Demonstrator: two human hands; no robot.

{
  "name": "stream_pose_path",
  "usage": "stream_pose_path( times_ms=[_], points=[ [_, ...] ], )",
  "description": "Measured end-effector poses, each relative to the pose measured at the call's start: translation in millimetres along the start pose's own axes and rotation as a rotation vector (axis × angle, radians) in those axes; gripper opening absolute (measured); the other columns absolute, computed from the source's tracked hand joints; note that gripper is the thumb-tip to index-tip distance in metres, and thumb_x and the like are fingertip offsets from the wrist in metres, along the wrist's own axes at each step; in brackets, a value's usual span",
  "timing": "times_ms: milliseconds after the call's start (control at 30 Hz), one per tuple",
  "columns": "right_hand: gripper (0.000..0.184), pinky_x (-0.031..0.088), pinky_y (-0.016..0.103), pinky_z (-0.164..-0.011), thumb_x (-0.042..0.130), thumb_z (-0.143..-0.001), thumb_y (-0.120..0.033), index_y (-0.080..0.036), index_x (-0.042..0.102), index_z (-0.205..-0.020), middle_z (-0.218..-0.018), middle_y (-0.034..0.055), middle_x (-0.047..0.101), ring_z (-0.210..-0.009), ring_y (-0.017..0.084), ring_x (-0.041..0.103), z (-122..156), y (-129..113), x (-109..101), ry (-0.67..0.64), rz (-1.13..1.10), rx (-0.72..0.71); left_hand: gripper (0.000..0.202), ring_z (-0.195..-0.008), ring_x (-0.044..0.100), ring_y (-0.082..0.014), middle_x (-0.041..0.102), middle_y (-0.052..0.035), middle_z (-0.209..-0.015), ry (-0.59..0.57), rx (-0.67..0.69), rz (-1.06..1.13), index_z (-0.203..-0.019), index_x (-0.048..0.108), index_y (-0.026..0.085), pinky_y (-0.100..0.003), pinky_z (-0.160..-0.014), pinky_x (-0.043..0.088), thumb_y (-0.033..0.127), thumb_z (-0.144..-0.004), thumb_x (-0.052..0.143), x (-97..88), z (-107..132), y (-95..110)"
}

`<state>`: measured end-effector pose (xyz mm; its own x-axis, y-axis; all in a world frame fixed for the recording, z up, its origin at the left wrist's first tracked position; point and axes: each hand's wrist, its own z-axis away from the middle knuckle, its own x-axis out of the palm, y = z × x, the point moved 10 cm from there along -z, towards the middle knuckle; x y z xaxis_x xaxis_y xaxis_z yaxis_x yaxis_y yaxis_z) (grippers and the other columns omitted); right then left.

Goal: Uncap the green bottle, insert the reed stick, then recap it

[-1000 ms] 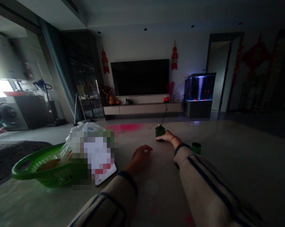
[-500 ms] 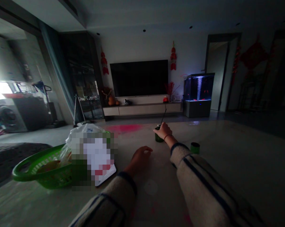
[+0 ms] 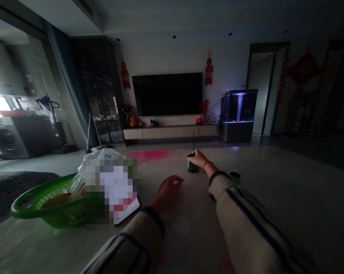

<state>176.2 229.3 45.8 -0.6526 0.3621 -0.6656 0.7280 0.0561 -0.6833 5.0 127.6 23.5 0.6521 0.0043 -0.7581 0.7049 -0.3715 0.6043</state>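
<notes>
My right hand [image 3: 199, 158] reaches out over the table and pinches the thin dark stick [image 3: 193, 141] at the neck of a small green bottle [image 3: 192, 166]; the stick stands upright. A green cap [image 3: 235, 177] stands on the table just right of my right sleeve. My left hand [image 3: 168, 188] rests on the tabletop nearer me, fingers loosely curled, with nothing visible in it.
A green plastic basket [image 3: 32, 205] with a white bag and a blurred packet sits on the table at the left. Beyond the table [image 3: 274, 198] are a wall TV [image 3: 167, 94], a low cabinet and a lit fish tank [image 3: 238, 108].
My right hand rose from the bottle's base to its neck and took the stick, which went from leaning right to upright. The left hand stayed put.
</notes>
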Motion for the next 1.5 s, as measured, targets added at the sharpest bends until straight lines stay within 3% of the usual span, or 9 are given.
stream_pose_path(
  times_ms=[300,433,667,933,1067,1267,1500],
  points=[
    [0.072,0.042,0.032,-0.077,0.065,-0.047,-0.055,-0.015,0.046,-0.103,-0.107,0.0154,0.049,-0.098,0.025,0.053,11,7,-18,0.16,0.041,0.079,0.023,-0.078,0.058,-0.0144,0.065,-0.0042,-0.086,-0.004,0.006,0.01,-0.087,0.064,0.018,-0.022,-0.071,0.042,0.018,-0.074,0.045,-0.5,2,2],
    [0.071,0.042,0.031,-0.076,0.068,-0.044,-0.052,-0.018,0.048,-0.103,-0.105,0.0132,0.049,-0.096,0.024,0.054,11,9,-20,0.172,0.058,0.098,0.023,-0.079,0.058,-0.0141,0.064,-0.0035,-0.088,0.007,-0.009,0.014,-0.087,0.063,0.019,-0.021,-0.071,0.041,0.019,-0.074,0.045,-0.7,1,0],
    [0.062,0.043,0.027,-0.075,0.066,-0.047,-0.041,-0.015,0.048,-0.101,-0.102,0.0111,0.054,-0.095,0.021,0.054,2,5,-14,0.134,0.018,0.001,0.023,-0.074,0.057,-0.0139,0.063,-0.0042,-0.088,0.002,-0.023,0.014,-0.087,0.064,0.019,-0.021,-0.065,0.04,0.019,-0.073,0.045,2.4,-3,-5],
    [0.061,0.042,0.026,-0.077,0.065,-0.049,-0.036,-0.016,0.043,-0.103,-0.101,0.0083,0.057,-0.091,0.018,0.056,-7,11,-4,0.089,-0.087,-0.019,0.025,-0.055,0.053,-0.0106,0.062,-0.0015,-0.07,-0.028,-0.022,0.047,-0.09,0.063,0.018,-0.02,-0.053,0.038,0.021,-0.075,0.043,6.3,-1,-5],
    [0.065,0.041,0.028,-0.079,0.066,-0.049,-0.038,-0.017,0.042,-0.106,-0.104,0.0085,0.055,-0.095,0.019,0.054,-5,9,-2,0.089,-0.09,-0.005,0.025,-0.057,0.054,-0.0108,0.062,-0.0018,-0.071,-0.032,-0.009,0.049,-0.09,0.062,0.018,-0.02,-0.054,0.039,0.022,-0.075,0.043,6.9,-2,-4],
    [0.085,0.039,0.035,-0.084,0.067,-0.045,-0.051,-0.013,0.036,-0.115,-0.115,0.0175,0.045,-0.107,0.027,0.047,6,5,-10,0.155,-0.035,0.044,0.024,-0.071,0.058,-0.0127,0.064,-0.0038,-0.088,-0.033,0.01,0.027,-0.088,0.062,0.018,-0.021,-0.064,0.042,0.022,-0.075,0.043,6.6,-7,-5],
    [0.073,0.04,0.032,-0.083,0.067,-0.048,-0.049,-0.014,0.043,-0.106,-0.108,0.0145,0.052,-0.102,0.024,0.051,7,8,-14,0.193,-0.082,-0.007,0.026,-0.078,0.059,-0.0144,0.064,-0.0045,-0.09,-0.029,0.02,-0.006,-0.09,0.062,0.017,-0.023,-0.068,0.043,0.02,-0.076,0.041,5.4,-7,-4]
  ],
)
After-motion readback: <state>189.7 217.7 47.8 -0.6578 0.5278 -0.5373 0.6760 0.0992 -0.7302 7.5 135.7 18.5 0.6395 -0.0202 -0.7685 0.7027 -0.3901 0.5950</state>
